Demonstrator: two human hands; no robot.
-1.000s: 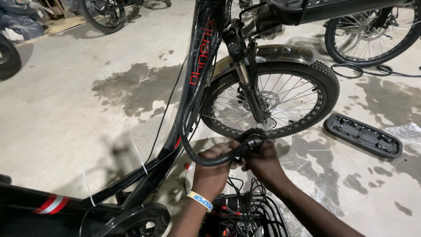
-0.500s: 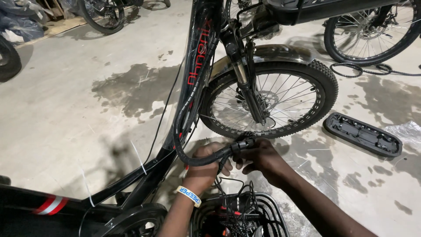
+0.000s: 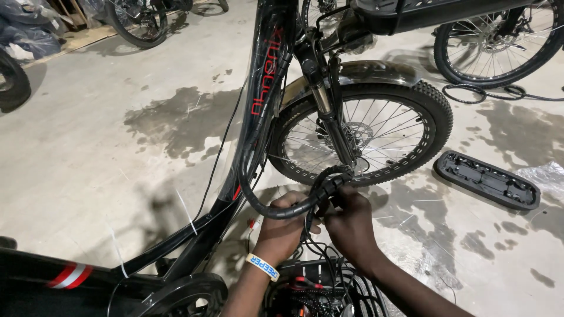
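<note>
A black bicycle frame [image 3: 267, 88] rises up the middle, with its front wheel [image 3: 361, 132] behind my hands. A black bundle of cables in spiral wrap [image 3: 276, 208] curves down from the frame and loops to the right. My left hand [image 3: 285, 226] grips the bottom of that loop. My right hand [image 3: 351, 220] holds the wrap's end just right of it, fingers pinched at the thin wires coming out. An open compartment with red and black wiring [image 3: 311, 290] lies below both hands. A pale wristband is on my left wrist.
A black oblong cover plate [image 3: 486, 179] lies on the stained concrete floor at right. Another bicycle's wheel [image 3: 493, 44] stands at the top right, with a cable coil [image 3: 482, 93] on the floor. More tyres and bagged items are at the top left.
Both hands have stayed on the wrapped cable bundle, shifting slightly. The view has tilted a little, so the wheel and frame sit marginally differently.
</note>
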